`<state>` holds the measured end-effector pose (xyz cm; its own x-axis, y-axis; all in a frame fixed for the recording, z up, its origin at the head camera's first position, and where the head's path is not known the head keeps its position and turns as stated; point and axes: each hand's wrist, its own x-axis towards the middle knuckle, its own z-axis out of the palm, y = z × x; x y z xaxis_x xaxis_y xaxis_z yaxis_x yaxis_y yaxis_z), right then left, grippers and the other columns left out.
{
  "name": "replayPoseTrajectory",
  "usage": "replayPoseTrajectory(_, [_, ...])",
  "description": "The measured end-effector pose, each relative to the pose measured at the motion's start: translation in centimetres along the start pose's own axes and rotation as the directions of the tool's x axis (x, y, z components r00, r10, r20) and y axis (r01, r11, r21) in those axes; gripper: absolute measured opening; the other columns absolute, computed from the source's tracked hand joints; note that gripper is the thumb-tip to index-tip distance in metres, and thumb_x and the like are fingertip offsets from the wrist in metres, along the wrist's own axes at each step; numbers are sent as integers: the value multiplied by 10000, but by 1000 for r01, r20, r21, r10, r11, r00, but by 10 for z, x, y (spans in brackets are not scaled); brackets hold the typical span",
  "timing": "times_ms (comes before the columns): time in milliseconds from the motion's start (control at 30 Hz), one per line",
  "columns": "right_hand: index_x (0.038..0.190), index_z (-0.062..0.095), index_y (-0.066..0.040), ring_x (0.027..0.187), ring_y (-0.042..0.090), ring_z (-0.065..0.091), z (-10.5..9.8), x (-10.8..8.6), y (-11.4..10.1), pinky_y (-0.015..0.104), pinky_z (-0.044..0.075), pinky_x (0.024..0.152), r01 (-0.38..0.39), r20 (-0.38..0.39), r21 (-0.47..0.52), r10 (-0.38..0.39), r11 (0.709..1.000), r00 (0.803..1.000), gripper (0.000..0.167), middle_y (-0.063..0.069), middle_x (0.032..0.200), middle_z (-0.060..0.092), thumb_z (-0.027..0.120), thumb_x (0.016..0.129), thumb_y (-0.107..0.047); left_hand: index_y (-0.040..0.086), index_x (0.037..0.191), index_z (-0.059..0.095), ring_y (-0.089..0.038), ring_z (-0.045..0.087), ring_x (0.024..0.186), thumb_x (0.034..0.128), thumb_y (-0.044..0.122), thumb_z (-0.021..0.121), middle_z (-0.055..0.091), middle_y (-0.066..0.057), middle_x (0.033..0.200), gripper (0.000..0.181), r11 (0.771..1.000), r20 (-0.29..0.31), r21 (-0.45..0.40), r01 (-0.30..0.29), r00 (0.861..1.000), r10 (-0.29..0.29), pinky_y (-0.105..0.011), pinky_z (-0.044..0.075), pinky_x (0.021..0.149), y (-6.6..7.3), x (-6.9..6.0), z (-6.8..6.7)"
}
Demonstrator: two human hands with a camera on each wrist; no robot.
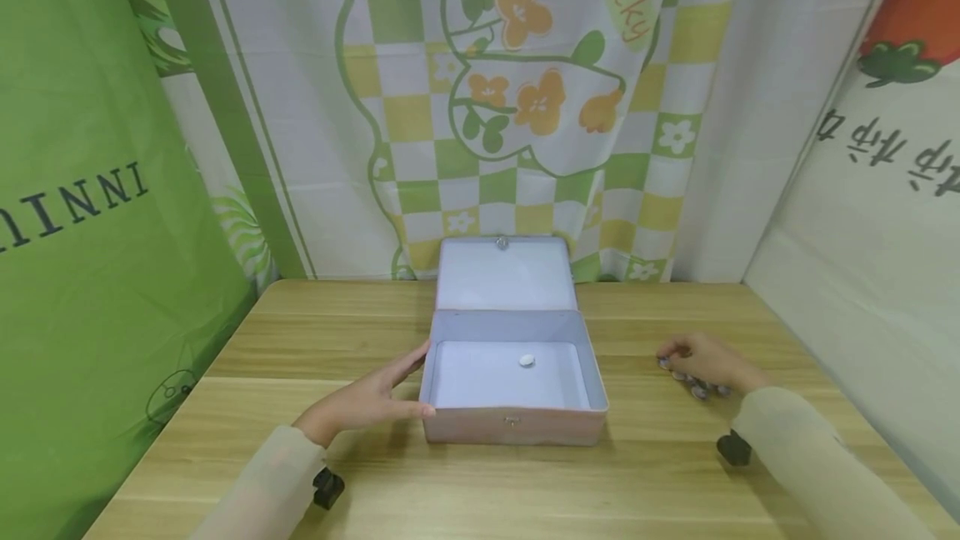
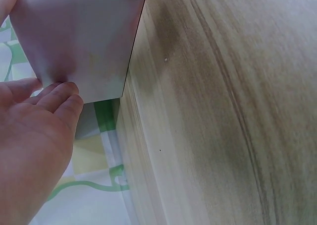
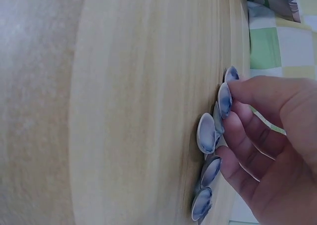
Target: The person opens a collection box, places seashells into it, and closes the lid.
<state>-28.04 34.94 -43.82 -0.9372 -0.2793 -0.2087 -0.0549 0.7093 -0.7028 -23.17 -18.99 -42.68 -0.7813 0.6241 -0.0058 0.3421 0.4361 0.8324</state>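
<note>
A pale pink tin box [image 1: 517,427] sits on the table with its lid [image 1: 506,273] raised at the back. One white seashell [image 1: 527,361] lies inside on the box floor. My left hand [image 1: 367,398] rests against the box's left side, fingers straight along the wall and thumb at the front corner; in the left wrist view its fingertips [image 2: 67,93] touch the side. To the right of the box, my right hand [image 1: 708,361] pinches a seashell [image 3: 225,100] at the edge of a small group. Several other purple-white shells [image 3: 206,133] lie beside its fingers.
The wooden table [image 1: 360,482] carries the box near its middle. Behind it hangs a patterned curtain [image 1: 525,173], with green cloth [image 1: 97,273] at the left and white cloth [image 1: 862,273] at the right. Black straps are on both sleeves.
</note>
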Motion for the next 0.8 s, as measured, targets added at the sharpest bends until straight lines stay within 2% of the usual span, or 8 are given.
replayPoseTrajectory(100, [1211, 610, 58, 514, 167, 546, 0, 0, 0, 231, 411, 411, 8, -2, 6, -8, 1000, 1000, 251, 74, 738, 592, 542, 1005, -68, 135, 1622, 51, -292, 155, 1501, 916, 355, 750, 72, -104, 1666, 1018, 1000, 1, -6, 7, 1000, -7, -499, 162, 1194, 1, 0, 0])
replayPoseTrajectory(267, [1190, 638, 55, 535, 174, 561, -2, 2, 1, 248, 440, 427, 31, -22, -54, -32, 998, 999, 244, 63, 741, 606, 560, 1003, -82, 172, 1624, 50, -295, 147, 1502, 918, 358, 748, 68, -88, 1667, 1010, 1000, -1, -6, 11, 1000, -11, -505, 159, 1194, 0, 0, 1])
replayPoseTrajectory(333, [1184, 654, 44, 595, 184, 579, -4, 3, 1, 266, 470, 496, 51, -32, -97, -54, 994, 998, 248, 51, 778, 627, 569, 1003, -103, 177, 1624, 48, -293, 144, 1503, 921, 356, 744, 67, -86, 1668, 1005, 1000, 0, -4, 7, 1000, -7, -505, 160, 1194, 0, 0, 1])
replayPoseTrajectory(400, [1179, 667, 27, 691, 189, 592, -7, 4, -2, 329, 527, 627, 67, -36, -140, -73, 988, 997, 252, 48, 862, 661, 576, 1004, -129, 175, 1624, 45, -291, 141, 1504, 924, 353, 741, 67, -87, 1668, 1003, 1000, 0, -3, 7, 1000, -7, -505, 161, 1194, 0, 0, 1])
replayPoseTrajectory(533, [1168, 677, 8, 828, 184, 588, -11, 4, -9, 442, 531, 790, 101, -35, -202, -110, 974, 993, 258, 53, 1013, 682, 584, 1004, -168, 150, 1624, 42, -297, 143, 1503, 926, 346, 741, 66, -98, 1668, 1006, 1000, -1, 1, 10, 1000, -10, -513, 160, 1193, 1, 0, 1])
replayPoseTrajectory(600, [1171, 677, 7, 846, 181, 592, -13, 3, -15, 446, 538, 790, 120, -36, -213, -130, 970, 991, 265, 56, 1031, 679, 589, 1005, -180, 145, 1624, 42, -301, 145, 1503, 925, 345, 742, 65, -106, 1667, 1009, 1000, -1, 2, 9, 1000, -9, -515, 160, 1193, 1, 0, 1])
replayPoseTrajectory(800, [1142, 691, 6, 950, 270, 619, -19, 6, -32, 487, 547, 805, 232, -49, -259, -253, 938, 966, 238, 63, 1041, 679, 595, 1015, -172, 172, 1624, 51, -295, 158, 1500, 920, 361, 744, 75, -102, 1665, 1006, 1000, -1, 15, 7, 1000, -7, -501, 166, 1193, 0, 0, 1])
